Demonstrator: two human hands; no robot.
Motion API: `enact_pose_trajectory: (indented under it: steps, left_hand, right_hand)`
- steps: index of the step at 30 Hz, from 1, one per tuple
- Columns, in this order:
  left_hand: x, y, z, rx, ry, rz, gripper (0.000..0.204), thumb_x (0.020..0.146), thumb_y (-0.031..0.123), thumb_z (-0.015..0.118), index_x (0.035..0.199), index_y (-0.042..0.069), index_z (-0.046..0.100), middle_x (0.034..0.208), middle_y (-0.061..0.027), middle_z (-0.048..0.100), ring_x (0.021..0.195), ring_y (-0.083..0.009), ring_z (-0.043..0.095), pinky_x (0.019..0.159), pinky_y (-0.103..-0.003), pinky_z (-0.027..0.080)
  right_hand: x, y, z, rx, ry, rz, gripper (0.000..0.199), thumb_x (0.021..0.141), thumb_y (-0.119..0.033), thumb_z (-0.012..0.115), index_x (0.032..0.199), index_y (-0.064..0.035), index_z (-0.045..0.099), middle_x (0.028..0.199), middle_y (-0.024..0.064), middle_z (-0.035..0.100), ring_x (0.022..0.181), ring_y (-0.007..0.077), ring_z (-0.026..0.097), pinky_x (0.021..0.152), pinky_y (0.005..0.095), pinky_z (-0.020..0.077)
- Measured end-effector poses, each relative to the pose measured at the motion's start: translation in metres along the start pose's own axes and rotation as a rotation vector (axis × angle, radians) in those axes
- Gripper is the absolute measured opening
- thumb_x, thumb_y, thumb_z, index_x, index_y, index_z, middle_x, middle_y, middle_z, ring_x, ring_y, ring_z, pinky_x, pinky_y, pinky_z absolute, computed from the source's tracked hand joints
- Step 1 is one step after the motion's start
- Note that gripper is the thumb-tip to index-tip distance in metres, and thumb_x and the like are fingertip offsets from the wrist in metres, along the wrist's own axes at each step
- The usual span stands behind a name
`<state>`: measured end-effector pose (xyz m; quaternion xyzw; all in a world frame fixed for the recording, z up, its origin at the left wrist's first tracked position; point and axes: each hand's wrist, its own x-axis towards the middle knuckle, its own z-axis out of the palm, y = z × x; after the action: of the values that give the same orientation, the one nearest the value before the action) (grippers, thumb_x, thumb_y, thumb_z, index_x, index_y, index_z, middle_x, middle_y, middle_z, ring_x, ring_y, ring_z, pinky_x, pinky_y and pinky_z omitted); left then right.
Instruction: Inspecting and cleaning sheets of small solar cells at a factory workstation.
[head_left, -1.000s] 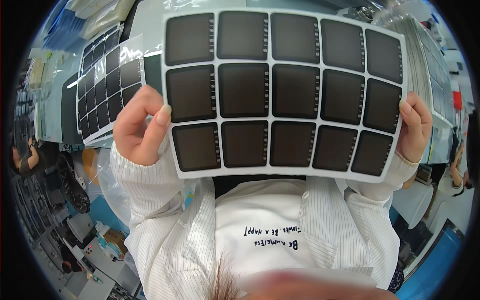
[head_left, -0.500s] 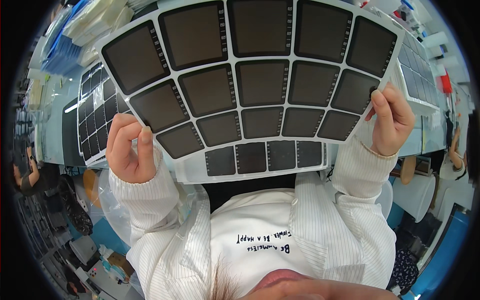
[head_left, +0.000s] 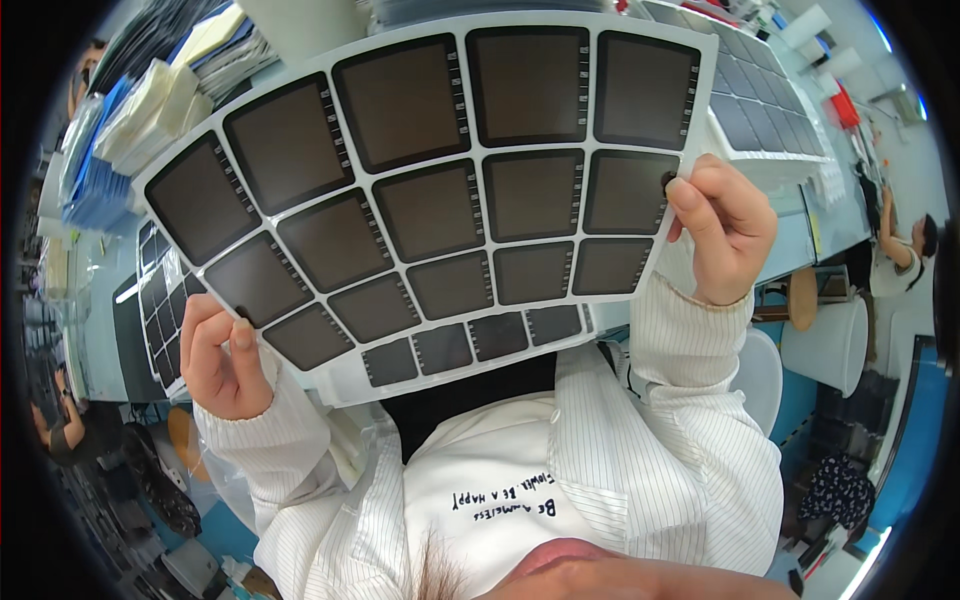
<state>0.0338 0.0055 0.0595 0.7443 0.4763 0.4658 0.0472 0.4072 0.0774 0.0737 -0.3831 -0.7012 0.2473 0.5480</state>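
Note:
A large white sheet (head_left: pixel 428 212) with rows of dark rounded squares is held up in front of me, each square edged with a strip of small marks. My left hand (head_left: pixel 222 362) pinches its left edge low down, thumb on the near face. On the opposite edge, my right hand (head_left: pixel 722 228) is closed the same way, a bit higher. Small dark patches show at both thumb tips; what they are I cannot make out. Below the raised sheet, a similar sheet or stack (head_left: pixel 442 350) lies partly hidden, only one row of its squares showing.
More printed sheets (head_left: pixel 163 300) lie on the table at left, and a stack (head_left: pixel 765 115) stands at right. Plastic-wrapped packs and blue folders (head_left: pixel 105 185) pile up at far left. Beyond the table are a white bin (head_left: pixel 825 345) and other people (head_left: pixel 905 250) at both sides.
The raised sheet and both hands have shifted left in the picture, and the sheet's left side now sits lower. My view has turned somewhat too. Both hands keep their grip.

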Motion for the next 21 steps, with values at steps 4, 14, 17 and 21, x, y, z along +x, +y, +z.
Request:
enact_pose_trajectory:
  steps: [4,14,17,21]
  left_hand:
    - [0.017,0.008,0.007,-0.034,-0.026,0.042,0.011,0.082,0.001,0.05,0.073,-0.004,0.05,0.074,-0.0117,0.052,0.064,-0.0168,0.045,0.06,-0.025,0.036]
    - [0.11,0.033,0.083,-0.262,-0.198,-0.007,0.017,0.083,0.005,0.057,0.069,-0.003,0.052,0.061,-0.0044,0.048,0.058,-0.0116,0.044,0.057,-0.023,0.035]
    - [0.132,0.047,0.125,-0.36,-0.23,0.01,0.019,0.083,0.012,0.059,0.071,-0.003,0.055,0.059,-0.002,0.05,0.057,-0.0088,0.045,0.054,-0.023,0.036]
    - [0.158,0.061,0.181,-0.485,-0.325,-0.188,0.024,0.083,0.019,0.059,0.073,-0.002,0.057,0.057,0.0002,0.049,0.054,-0.007,0.041,0.051,-0.023,0.036]
  right_hand:
    - [0.0,-0.004,-0.012,-0.001,0.081,0.001,0.01,0.077,-0.003,0.063,0.071,0.0051,0.059,0.062,0.0054,0.054,0.05,0.0088,0.047,0.045,0.0196,0.033]
    - [0.041,0.004,-0.115,-0.06,0.271,0.153,0.018,0.082,-0.011,0.062,0.094,0.0018,0.064,0.078,0.0024,0.062,0.064,0.007,0.052,0.059,0.0173,0.038]
    - [0.062,0.011,-0.16,-0.085,0.235,0.3,0.023,0.085,-0.013,0.058,0.102,0.0017,0.062,0.085,0.0027,0.064,0.073,0.0061,0.055,0.067,0.0173,0.0411]
    - [0.09,0.032,-0.211,-0.308,0.146,0.302,0.026,0.086,-0.019,0.057,0.101,0.001,0.062,0.085,0.0005,0.063,0.074,0.0044,0.054,0.067,0.0169,0.0405]
